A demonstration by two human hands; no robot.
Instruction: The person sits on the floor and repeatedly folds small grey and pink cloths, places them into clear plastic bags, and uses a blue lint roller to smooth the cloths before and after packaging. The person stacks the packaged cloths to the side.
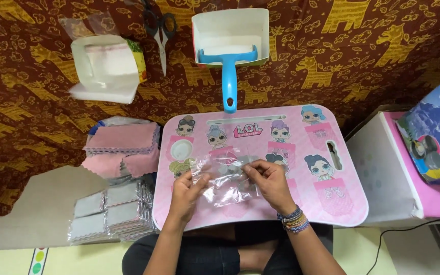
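— What do we have, biggest first?

— We see a brown patterned cloth point(36, 86) spread over the floor, and on it, near the centre, a pink lap tray point(342, 203) with cartoon doll pictures. At three o'clock from the tray sits a white box point(383, 178) with a blue carton point(436, 130) on top.

— And the other side?

— At nine o'clock we find a stack of pink cloths point(123, 140), with piles of packed grey cloths point(110, 209) just below it. At twelve o'clock stands an open white box point(230, 28) with a blue roller point(228, 71) leaning out, scissors point(160, 30) lying beside it (handles toward the top).

— The hands?

— Our left hand point(187, 193) and right hand point(271, 183) both pinch a clear plastic bag point(225, 181), fingers closed on its edges. It lies on the tray's near middle, a greyish cloth inside. Beaded bracelets point(294, 220) circle the right wrist.
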